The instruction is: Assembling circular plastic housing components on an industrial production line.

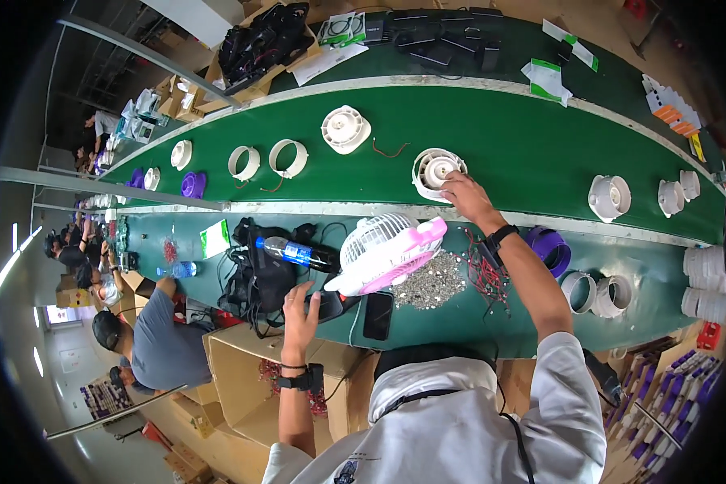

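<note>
On the green conveyor belt, which curved across the middle of the view, a white round housing lay near the front edge, with the fingers of the right hand closed on the right side of its rim. Further left on the belt stood another white housing, a short red wire, two plain white rings and a purple part; toward the right end sat a flanged white housing and two smaller white pieces. Along the near side ran a green worktop, crowded at its centre. The left hand was over its front edge, thumb and fingers apart, close beside a dark object; whether they touched could not be told. A pink and white ribbed device sat tilted by a heap of small metal pieces, with a black phone just in front. To the left were a bottle of dark liquid and a black bag; to the right, tangled red and black wires and a purple ring. Beyond the belt, a carton of black items and dark flat boxes covered a second table. At the left, a co-worker in a grey shirt sat beside an open cardboard box, more people receding behind; at the lower right, purple and white pieces stood in rows.
</note>
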Action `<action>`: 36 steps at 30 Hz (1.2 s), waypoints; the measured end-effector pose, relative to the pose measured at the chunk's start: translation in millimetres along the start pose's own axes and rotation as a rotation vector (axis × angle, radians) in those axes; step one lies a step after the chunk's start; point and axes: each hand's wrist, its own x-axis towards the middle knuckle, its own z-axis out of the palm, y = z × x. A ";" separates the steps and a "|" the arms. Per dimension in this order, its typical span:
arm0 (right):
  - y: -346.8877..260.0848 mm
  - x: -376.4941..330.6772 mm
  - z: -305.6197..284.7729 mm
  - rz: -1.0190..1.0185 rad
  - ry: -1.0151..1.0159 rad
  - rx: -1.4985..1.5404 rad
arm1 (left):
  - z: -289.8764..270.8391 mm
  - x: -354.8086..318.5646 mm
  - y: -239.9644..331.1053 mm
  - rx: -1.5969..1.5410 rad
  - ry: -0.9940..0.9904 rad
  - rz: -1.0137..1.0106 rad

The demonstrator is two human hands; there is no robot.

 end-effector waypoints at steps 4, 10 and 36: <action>-0.6 -8.4 -8.4 0.094 0.127 0.028 | 28.1 9.0 -11.5 0.073 -0.006 0.008; 12.9 -22.4 -7.5 0.087 0.107 -0.017 | 54.3 10.8 -26.4 0.164 0.115 -0.099; -16.4 99.6 65.3 -0.065 -0.040 0.113 | 45.7 14.8 -30.5 0.090 0.186 -0.172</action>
